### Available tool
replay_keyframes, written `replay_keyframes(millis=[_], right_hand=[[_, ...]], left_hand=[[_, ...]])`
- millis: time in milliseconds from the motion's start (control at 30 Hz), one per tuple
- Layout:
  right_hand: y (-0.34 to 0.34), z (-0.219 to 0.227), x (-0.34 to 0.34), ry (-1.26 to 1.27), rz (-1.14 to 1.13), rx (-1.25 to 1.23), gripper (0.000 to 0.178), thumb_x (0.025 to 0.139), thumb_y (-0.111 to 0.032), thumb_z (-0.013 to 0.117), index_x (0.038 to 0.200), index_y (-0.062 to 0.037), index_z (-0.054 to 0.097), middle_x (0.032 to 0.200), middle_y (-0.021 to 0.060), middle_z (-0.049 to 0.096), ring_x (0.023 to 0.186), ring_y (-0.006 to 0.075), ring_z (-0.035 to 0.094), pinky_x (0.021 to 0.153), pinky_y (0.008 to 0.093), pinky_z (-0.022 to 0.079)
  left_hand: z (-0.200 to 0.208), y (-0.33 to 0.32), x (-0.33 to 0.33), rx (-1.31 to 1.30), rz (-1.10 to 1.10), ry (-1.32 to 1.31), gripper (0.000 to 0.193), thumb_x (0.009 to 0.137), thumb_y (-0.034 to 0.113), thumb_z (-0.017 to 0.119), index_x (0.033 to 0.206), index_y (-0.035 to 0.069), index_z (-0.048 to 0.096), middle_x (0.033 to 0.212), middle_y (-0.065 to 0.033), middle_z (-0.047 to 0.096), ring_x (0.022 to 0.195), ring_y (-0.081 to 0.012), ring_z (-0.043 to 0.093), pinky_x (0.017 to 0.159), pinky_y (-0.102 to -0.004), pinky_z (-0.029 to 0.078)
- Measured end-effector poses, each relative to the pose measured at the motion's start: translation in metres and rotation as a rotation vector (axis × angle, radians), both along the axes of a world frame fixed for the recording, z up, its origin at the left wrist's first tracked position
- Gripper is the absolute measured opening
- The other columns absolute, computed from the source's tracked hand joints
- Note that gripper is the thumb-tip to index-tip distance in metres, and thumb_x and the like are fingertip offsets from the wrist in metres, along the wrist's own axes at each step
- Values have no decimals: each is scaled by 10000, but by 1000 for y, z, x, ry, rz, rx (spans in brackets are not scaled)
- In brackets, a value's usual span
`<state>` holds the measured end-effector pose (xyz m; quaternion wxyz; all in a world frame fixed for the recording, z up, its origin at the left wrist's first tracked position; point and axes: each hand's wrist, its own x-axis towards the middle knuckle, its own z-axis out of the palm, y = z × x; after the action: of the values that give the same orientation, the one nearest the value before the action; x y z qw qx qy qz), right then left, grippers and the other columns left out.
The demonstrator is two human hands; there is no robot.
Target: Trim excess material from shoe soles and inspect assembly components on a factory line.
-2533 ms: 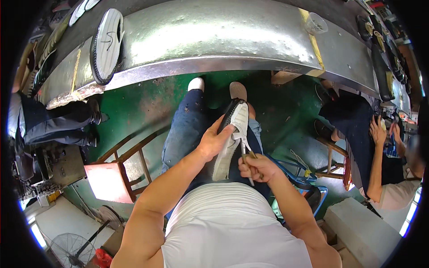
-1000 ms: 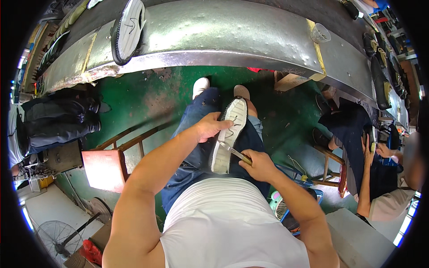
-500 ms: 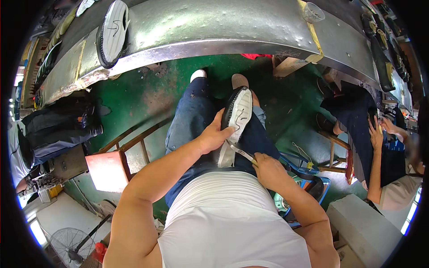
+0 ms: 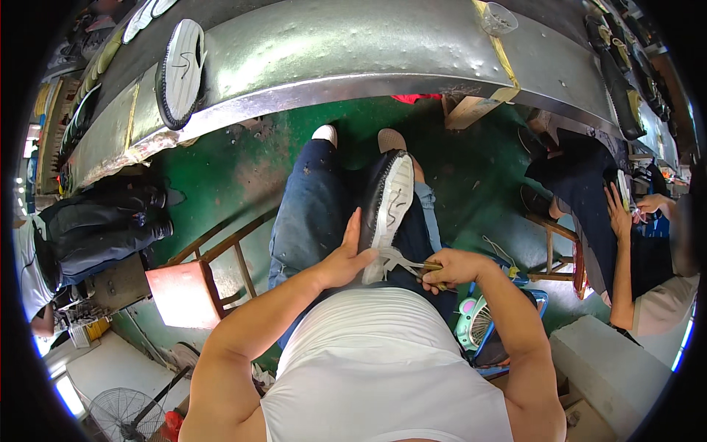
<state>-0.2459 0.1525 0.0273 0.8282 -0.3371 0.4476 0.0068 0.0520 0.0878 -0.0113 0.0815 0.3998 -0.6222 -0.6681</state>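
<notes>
A black shoe (image 4: 370, 214) rests sole up across my lap. Its pale sole (image 4: 398, 197) has a dark squiggle, with stitching along the rim. My left hand (image 4: 346, 258) grips the shoe toward its near end, fingers along the black side and thumb by the sole's edge. In my right hand (image 4: 456, 267) is a metal hand tool with a yellowish handle (image 4: 433, 275). Pale, strip-like shapes (image 4: 394, 259) lie between the tool and the sole; whether they are loose material or the tool's bright end I cannot tell.
A metal-topped bench (image 4: 353, 44) runs across the front, holding another shoe (image 4: 182, 74) and a clear cup (image 4: 499, 18). A stool (image 4: 184, 291) stands at left, a green fan (image 4: 473, 323) at right. Co-workers sit on both sides; the right one's hand (image 4: 618, 210) shows.
My left hand has slid nearer me along the shoe. The right hand has turned and moved slightly right with the tool. The shoe's far end has come slightly nearer.
</notes>
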Motion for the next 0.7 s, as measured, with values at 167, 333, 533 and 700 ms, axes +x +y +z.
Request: replay_keyframes(millis=[167,333,533,700], right_hand=[[-16,50,-5,99,-4,-135,288,992,-271,589,1019,12,639,865,50,698,653,123,635,535,286,502],[-29,28,44,449,-190,-937,345,1023,-315,498,1003,17,588,803,158,663,699,286,665,667,404,526],[-57,48,42,449,-148,-717,336,1029,-279,499,915,26,584,723,118,644,630,224,643,630,362,506],[-70,11,44,294,-440,-602,438,1022,-378,512,868,16,624,685,98,663,620,198,666,607,349,526]], left_hand=[[3,4,-6,108,175,-14,936,993,55,540,1576,154,-186,1609,-164,211,1443,-216,274,1174,-318,231],[0,2,-14,-59,153,-67,957,949,77,595,1588,127,-114,1594,-199,221,1455,-270,263,1177,-344,249],[-8,3,-7,62,236,77,992,910,158,666,1593,89,-51,1595,-247,199,1482,-340,243,1188,-384,258],[8,-7,-4,50,235,23,968,917,197,678,1582,21,-2,1524,-259,364,1411,-300,394,1166,-363,304]])
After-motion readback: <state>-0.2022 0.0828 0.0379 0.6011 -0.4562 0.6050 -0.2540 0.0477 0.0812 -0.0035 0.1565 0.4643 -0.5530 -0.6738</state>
